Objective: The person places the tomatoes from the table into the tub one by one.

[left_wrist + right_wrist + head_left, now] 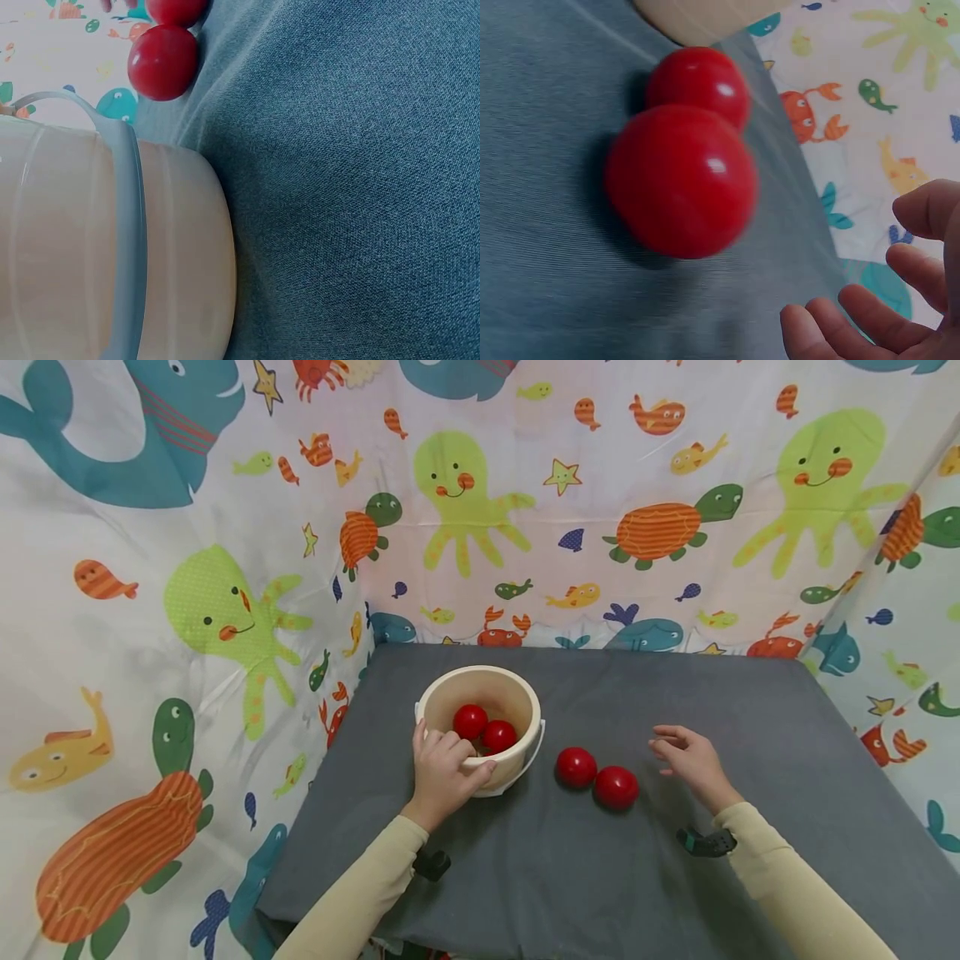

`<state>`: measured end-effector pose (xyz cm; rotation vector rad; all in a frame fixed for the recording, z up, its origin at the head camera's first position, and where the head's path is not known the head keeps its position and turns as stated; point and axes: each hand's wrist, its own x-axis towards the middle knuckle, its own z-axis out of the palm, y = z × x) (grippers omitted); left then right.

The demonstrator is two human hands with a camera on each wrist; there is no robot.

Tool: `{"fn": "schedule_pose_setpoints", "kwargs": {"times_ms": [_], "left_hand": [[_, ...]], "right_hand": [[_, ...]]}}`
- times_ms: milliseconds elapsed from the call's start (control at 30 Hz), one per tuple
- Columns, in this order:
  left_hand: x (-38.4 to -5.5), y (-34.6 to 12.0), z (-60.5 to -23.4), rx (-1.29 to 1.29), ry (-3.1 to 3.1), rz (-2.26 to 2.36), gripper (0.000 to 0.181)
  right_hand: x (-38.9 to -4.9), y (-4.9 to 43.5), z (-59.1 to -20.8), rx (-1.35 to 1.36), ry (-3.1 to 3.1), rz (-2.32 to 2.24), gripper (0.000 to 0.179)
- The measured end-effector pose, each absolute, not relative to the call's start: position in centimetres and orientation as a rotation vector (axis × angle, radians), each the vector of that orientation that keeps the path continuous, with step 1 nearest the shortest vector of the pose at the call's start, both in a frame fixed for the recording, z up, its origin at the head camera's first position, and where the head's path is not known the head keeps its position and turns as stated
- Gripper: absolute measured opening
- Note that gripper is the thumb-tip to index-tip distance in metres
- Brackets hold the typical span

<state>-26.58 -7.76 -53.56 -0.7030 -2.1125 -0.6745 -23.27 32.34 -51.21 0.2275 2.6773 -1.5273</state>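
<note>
A cream bucket [517, 764] with a white handle stands on the grey cloth, holding a red ball [470, 722] and a second red ball [499, 737]. My left hand [444, 777] grips its near rim; some fingertips are hidden behind the wall. Two more glossy red balls lie side by side to the bucket's right, the left one [576, 767] touching the right one [617, 787]. Just right of them my right hand [692, 764] hovers with relaxed, slightly bent fingers and holds nothing. In the right wrist view its fingers [877, 319] are apart from the nearer ball [681, 181].
Grey cloth [525, 877] covers the table, wrinkled in places. A curtain [525, 602] printed with sea animals hangs behind it and along both sides. Each wrist carries a dark strapped device, such as the one on the right wrist [707, 842].
</note>
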Motion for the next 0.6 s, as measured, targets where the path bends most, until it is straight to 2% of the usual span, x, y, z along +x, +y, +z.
{"fn": "schedule_pose_setpoints", "kwargs": {"times_ms": [233,600], "left_hand": [[-26.5,-7.7,-53.2,-0.707,-2.088,-0.653,0.028],[-26.5,-7.6,-53.2,-0.703,-2.07,-0.641,0.027]], "right_hand": [[-22.8,31.4,-53.8,0.209,2.602,-1.529,0.056],[-23.1,29.5,-55.4,0.254,2.518,-1.554,0.054]]}}
